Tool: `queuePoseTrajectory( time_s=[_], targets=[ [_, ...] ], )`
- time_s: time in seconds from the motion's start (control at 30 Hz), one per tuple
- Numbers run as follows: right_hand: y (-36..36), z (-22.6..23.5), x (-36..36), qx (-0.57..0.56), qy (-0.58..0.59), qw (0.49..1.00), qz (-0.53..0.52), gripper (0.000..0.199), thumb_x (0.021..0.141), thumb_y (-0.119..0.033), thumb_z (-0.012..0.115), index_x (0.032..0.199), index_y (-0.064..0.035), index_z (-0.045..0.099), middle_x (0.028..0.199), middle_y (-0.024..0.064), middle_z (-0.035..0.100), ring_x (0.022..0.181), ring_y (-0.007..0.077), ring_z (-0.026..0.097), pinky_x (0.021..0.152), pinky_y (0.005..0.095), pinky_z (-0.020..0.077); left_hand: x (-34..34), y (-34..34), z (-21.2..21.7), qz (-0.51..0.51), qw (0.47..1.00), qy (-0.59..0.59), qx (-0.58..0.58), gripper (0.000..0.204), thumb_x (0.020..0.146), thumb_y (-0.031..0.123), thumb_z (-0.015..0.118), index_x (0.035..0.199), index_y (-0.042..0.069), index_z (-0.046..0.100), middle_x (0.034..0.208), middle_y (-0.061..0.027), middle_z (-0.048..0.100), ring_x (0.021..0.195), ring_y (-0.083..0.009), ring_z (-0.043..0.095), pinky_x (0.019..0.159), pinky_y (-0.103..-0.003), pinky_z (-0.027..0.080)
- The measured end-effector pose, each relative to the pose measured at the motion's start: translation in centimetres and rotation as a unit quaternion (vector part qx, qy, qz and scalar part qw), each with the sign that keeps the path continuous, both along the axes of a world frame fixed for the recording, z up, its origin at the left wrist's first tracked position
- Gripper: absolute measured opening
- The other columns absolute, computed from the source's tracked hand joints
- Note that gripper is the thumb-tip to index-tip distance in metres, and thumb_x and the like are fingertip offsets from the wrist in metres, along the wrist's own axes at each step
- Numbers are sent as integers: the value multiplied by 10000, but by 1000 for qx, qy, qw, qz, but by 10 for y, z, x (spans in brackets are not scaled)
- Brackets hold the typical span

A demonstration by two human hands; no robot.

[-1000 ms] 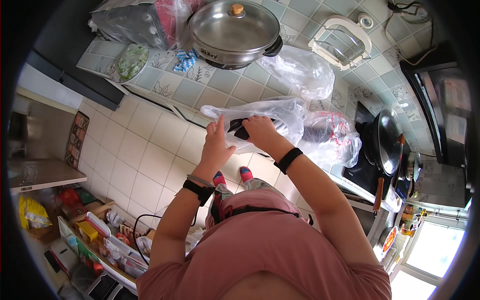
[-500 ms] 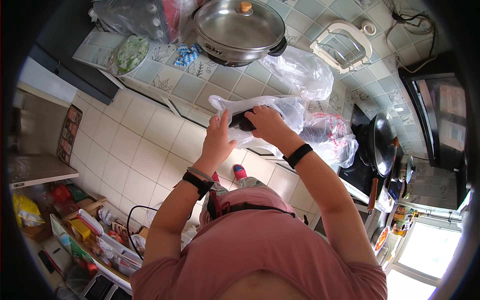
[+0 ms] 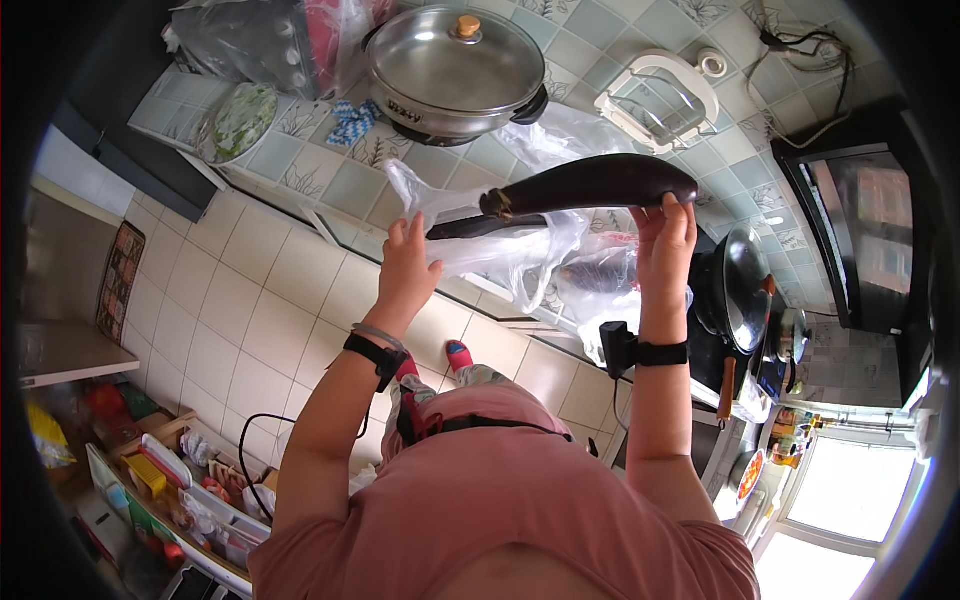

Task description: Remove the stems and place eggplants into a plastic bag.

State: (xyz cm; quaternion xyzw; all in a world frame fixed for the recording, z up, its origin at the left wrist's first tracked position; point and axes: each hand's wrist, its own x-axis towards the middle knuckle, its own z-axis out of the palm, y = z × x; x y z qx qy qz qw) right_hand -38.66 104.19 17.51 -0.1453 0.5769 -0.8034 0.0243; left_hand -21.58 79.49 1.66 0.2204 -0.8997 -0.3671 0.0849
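Note:
A long dark purple eggplant point(image 3: 590, 185) is raised above the counter, its stem end to the left. My right hand point(image 3: 665, 240) is closed on its thick right end. Below it lies a clear plastic bag point(image 3: 470, 260) at the counter's front edge, with another dark eggplant point(image 3: 485, 227) partly inside. My left hand point(image 3: 408, 268) holds the bag's left edge, with the thumb apart from the fingers. Folds of the bag and the raised eggplant hide part of the lower one.
A lidded steel electric pan point(image 3: 455, 75) stands at the back of the tiled counter point(image 3: 355, 190). Left of it are a blue checked cloth point(image 3: 352, 122) and a wrapped green vegetable point(image 3: 240, 122). A second plastic bag point(image 3: 600, 280) and a lidded wok point(image 3: 740, 285) are to the right.
My right hand has lifted an eggplant out of the plastic bag and moved it up and to the right. My left hand has stayed at the bag's left edge.

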Motion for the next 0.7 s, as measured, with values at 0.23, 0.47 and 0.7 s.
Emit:
queuePoseTrajectory(
  time_s=[0.23, 0.47, 0.7],
  targets=[
    [21, -19, -7, -167, -126, 972, 106, 291, 972, -238, 477, 1157, -35, 573, 1157, 106, 649, 1084, 231, 625, 942, 395, 516, 17, -10, 14, 10, 977, 215, -7, 417, 883, 118, 625, 1263, 1, 500, 1254, -194, 511, 1122, -331, 537, 953, -414, 431],
    [-25, -17, 9, -161, -172, 945, 226, 382, 958, -304, 478, 1224, -38, 549, 1217, 108, 626, 1134, 241, 594, 1003, 399, 463, 54, -18, 102, -35, 833, 203, 514, 444, 1029, 348, 408, 1255, -4, 556, 1211, -119, 621, 1145, -189, 558, 1007, -351, 400],
    [-125, 0, 70, -15, -89, 961, 260, 300, 937, -166, 496, 1197, -33, 561, 1044, 71, 657, 937, 169, 630, 887, 338, 505, 97, -2, 130, 148, 948, 278, 45, 221, 896, 167, 654, 1024, -7, 610, 948, -104, 654, 888, -201, 601, 795, -309, 460]
  ],
)
